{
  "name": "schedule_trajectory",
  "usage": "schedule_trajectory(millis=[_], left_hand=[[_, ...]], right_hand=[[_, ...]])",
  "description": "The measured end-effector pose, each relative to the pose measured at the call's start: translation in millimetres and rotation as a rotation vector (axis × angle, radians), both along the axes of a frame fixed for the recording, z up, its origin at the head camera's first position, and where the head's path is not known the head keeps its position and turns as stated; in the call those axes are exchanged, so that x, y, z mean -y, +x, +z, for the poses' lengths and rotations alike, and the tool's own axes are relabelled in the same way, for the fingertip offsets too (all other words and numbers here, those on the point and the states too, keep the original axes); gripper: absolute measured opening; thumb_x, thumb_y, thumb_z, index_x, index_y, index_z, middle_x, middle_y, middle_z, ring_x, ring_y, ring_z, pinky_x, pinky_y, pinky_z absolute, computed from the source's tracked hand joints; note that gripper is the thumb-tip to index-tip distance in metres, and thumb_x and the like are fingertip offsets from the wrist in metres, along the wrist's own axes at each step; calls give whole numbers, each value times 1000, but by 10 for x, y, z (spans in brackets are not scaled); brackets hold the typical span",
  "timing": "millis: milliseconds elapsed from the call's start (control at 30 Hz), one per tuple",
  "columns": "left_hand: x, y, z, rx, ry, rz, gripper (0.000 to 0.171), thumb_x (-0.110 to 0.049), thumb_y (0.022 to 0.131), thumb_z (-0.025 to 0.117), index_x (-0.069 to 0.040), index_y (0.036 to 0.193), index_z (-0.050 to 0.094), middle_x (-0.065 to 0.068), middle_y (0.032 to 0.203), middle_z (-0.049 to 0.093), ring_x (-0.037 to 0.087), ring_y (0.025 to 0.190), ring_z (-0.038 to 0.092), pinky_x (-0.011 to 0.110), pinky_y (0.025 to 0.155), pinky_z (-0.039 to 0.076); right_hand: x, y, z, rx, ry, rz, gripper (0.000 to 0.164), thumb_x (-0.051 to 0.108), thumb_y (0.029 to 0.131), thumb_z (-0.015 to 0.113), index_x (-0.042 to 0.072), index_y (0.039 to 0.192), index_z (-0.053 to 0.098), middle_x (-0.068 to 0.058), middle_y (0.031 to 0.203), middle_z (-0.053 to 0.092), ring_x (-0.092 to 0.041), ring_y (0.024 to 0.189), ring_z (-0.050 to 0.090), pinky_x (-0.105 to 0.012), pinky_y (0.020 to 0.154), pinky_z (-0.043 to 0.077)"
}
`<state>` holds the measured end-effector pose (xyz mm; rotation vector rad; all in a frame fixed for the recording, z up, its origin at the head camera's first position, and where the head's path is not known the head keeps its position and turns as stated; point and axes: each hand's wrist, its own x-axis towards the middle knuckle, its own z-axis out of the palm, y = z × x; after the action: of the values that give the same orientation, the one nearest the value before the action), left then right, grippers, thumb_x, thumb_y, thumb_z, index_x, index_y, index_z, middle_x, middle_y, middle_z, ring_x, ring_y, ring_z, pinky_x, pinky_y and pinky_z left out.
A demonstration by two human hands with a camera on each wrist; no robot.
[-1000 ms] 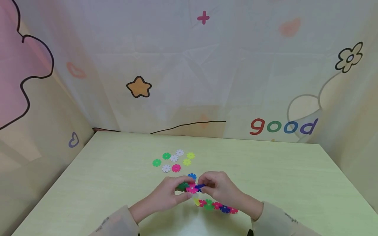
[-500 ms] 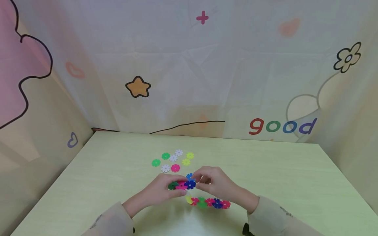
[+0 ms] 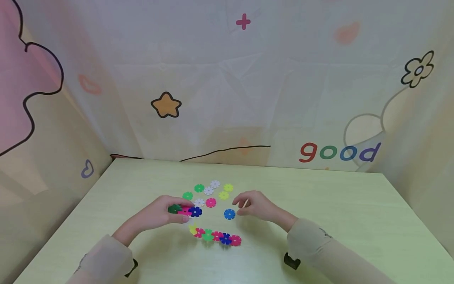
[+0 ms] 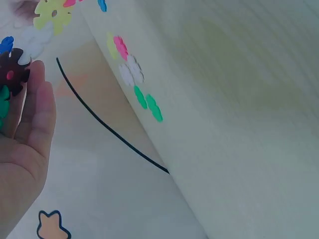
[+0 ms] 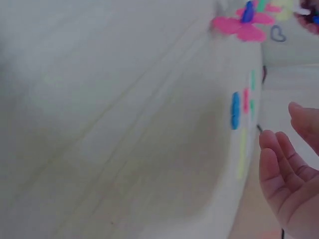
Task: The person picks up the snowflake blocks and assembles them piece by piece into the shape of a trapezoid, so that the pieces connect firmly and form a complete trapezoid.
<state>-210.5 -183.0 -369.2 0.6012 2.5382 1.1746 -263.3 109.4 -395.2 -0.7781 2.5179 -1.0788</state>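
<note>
Operator: Where's my chain, and how do I have it?
Watcher: Your chain [image 3: 208, 235] of linked flower discs curves just left of the middle, low in the frame. Your left hand [image 3: 157, 212] pinches its pink disc [image 3: 185, 212], thumb below and fingers above, with the dark green disc [image 3: 174, 209] tucked towards your palm. That hold probably leaves the dark blue disc [image 3: 195, 212] jutting out where you can reach it.

Operator: And my right?
Watcher: Your right hand [image 3: 258, 205] holds nothing; its thumb and fingers curve loosely apart, just beside the light blue disc [image 3: 229, 214] near the centre. That disc lies apart from the other loose discs, perhaps to be handy for those fingers. The pink loose disc [image 3: 211, 202] and its neighbours lie scattered farther up, seemingly out of your hands' way.

Operator: What can't you make out?
Watcher: Your thumb partly covers the bend, so the joint there is unclear from above. In the left wrist view the chain is cut off at the left and top edges, and you have a dark disc [image 4: 12, 69] whose colour shadow hides. I can't tell whether the lower run touches the table [image 3: 319, 209].
</note>
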Motion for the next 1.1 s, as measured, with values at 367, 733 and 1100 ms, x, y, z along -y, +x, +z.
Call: schedule_trajectory(millis=[367, 733, 1100], left_hand=[[90, -7, -31, 39, 11, 5, 39, -28, 80, 63, -13, 115, 59, 7, 120, 57, 31, 117, 45, 51, 92, 38], [92, -8, -26, 35, 17, 7, 39, -27, 80, 64, -11, 115, 59, 8, 119, 57, 32, 116, 46, 50, 92, 38], [-27, 29, -37, 9, 30, 43, 42, -31, 78, 66, -12, 115, 59, 6, 118, 57, 28, 113, 48, 44, 89, 43]], right_hand=[[165, -191, -287, 88, 139, -38, 30, 12, 76, 68, 11, 105, 64, -2, 79, 58, -15, 67, 50, -25, 59, 44], [261, -190, -285, -13, 263, -19, 25, 15, 75, 70, 11, 99, 65, -2, 83, 59, -15, 74, 50, -28, 68, 43], [110, -92, -269, -31, 186, -45, 18, -1, 75, 65, 12, 82, 54, -1, 74, 54, -16, 68, 47, -26, 62, 43]])
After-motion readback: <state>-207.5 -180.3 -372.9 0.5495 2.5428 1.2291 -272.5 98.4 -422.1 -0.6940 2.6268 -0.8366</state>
